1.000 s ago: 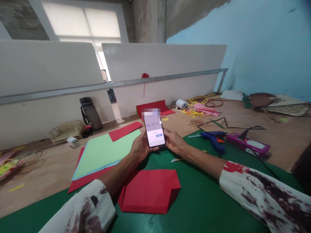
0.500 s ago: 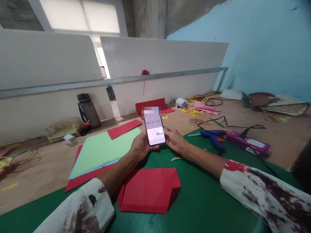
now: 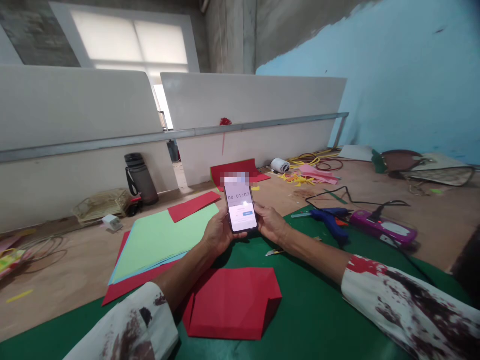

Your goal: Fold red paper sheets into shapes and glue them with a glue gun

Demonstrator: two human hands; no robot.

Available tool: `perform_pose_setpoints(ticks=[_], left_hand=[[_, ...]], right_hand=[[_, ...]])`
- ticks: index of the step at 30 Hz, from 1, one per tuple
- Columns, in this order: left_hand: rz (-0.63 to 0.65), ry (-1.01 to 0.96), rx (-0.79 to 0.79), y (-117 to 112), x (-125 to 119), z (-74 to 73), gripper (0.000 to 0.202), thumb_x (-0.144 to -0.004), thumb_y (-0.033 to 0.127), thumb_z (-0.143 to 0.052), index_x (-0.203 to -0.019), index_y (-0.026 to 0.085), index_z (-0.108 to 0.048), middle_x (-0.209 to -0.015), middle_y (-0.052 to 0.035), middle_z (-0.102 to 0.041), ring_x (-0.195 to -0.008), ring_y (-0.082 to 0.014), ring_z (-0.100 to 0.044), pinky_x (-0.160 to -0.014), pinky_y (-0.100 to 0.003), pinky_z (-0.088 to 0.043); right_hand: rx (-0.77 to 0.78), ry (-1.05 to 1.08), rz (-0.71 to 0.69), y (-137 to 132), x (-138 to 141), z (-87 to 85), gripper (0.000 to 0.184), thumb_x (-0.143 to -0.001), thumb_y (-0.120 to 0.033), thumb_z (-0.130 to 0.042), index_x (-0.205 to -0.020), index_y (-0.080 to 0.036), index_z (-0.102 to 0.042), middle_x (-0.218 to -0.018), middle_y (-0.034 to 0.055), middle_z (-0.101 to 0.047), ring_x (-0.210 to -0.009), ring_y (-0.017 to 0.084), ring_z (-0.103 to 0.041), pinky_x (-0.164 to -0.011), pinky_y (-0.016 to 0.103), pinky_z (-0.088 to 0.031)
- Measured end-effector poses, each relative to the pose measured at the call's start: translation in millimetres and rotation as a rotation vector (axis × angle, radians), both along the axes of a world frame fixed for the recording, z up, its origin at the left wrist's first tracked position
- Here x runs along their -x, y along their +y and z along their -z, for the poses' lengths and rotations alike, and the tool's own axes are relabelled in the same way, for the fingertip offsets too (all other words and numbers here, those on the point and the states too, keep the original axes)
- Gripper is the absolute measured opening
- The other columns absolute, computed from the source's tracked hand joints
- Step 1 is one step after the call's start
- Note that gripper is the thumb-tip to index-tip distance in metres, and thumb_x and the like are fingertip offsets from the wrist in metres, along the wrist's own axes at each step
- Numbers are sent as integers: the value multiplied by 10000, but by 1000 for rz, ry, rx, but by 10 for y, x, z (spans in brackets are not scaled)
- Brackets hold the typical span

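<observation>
Both hands hold a smartphone [image 3: 241, 209] upright over the green mat [image 3: 318, 310]. My left hand [image 3: 216, 233] wraps its left edge and back; my right hand [image 3: 270, 223] grips the right edge, thumb by the screen. The lit screen shows a timer reading and a white dialog with a blue button. A folded red paper piece [image 3: 234, 301] lies on the mat under my left forearm.
A stack of light green, blue and red sheets [image 3: 161, 239] lies left of the phone. A blue glue gun [image 3: 330, 220] and purple power strip [image 3: 382, 228] sit right. A dark bottle [image 3: 140, 177], wire basket [image 3: 100, 204], paper scraps [image 3: 309, 172] and white partitions stand behind.
The phone and both hands stay as they were; the timer reads the same as half a second ago. The view has tilted slightly, shifting everything a little lower in the frame.
</observation>
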State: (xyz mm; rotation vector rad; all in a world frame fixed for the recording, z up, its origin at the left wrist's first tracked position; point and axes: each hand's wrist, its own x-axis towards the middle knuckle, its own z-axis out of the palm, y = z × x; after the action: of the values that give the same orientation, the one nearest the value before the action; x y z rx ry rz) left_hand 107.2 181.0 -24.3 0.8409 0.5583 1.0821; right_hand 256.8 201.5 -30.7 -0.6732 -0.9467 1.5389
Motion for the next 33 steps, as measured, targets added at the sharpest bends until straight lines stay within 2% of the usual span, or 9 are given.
perform_pose_setpoints(ticks=[8, 14, 22, 33], left_hand=[[-30, 28, -27, -5, -10, 25, 329, -902, 362, -473, -1130, 158, -592, -1060, -143, -655, -798, -256, -663, -518, -304, -547], [-31, 37, -55, -29, -13, 14, 364, -888, 401, -501, -1164, 173, -570, -1018, -136, -669, -762, -246, -667, -541, -326, -552], [-32, 50, -82, -25, -28, 9, 367, -893, 408, -494, -1175, 181, -555, -1066, -141, -661, -763, -269, -675, -549, -362, -546], [-12, 64, -66, 4, -10, 31, 375, -918, 385, -434, -1203, 164, -535, -1145, -165, -627, -827, -274, -666, -562, -339, -554]], right_hand=[[-6, -3, 9, 23, -10, 26, 155, -815, -175, -563, -893, -153, -694, -885, 68, -736, -834, 192, -682, -745, 305, -535], [-10, -8, 6, 16, -18, 23, 128, -801, -165, -577, -858, -156, -691, -843, 62, -738, -827, 202, -683, -753, 329, -541], [-7, -14, 10, 25, -33, 35, 111, -801, -185, -591, -857, -158, -684, -780, 56, -733, -813, 213, -687, -748, 357, -553], [-2, 12, 37, 39, -16, 38, 68, -775, -165, -609, -764, -155, -675, -811, 67, -734, -878, 227, -677, -792, 368, -543]])
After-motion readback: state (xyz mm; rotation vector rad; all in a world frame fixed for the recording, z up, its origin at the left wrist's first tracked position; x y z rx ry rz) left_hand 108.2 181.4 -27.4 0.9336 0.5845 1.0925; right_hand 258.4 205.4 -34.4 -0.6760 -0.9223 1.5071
